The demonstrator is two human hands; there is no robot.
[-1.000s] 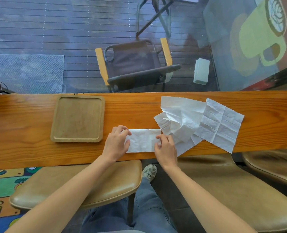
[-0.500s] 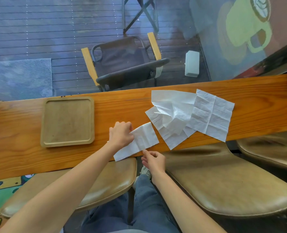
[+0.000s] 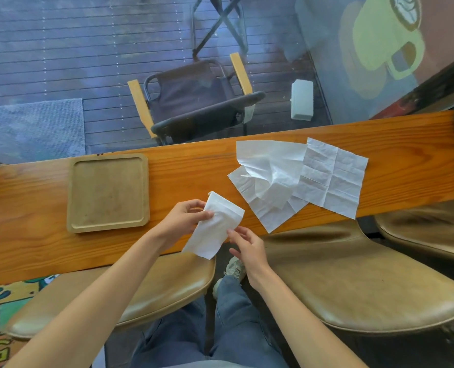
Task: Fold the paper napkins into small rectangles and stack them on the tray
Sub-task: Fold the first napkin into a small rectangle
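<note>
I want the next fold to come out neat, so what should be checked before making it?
1. Left hand grips the folded napkin: ok.
2. Right hand has hold of the napkin's lower end: not ok, fingertips only near its edge.
3. Napkin lies flat on the counter: not ok, its lower end overhangs the near edge.
4. Tray free for stacking: ok, nothing on it.
5. Unfolded napkins within reach: ok, probably.

Left hand (image 3: 184,220) pinches with curled fingers; right hand (image 3: 248,248) hovers, fingers relaxed.
</note>
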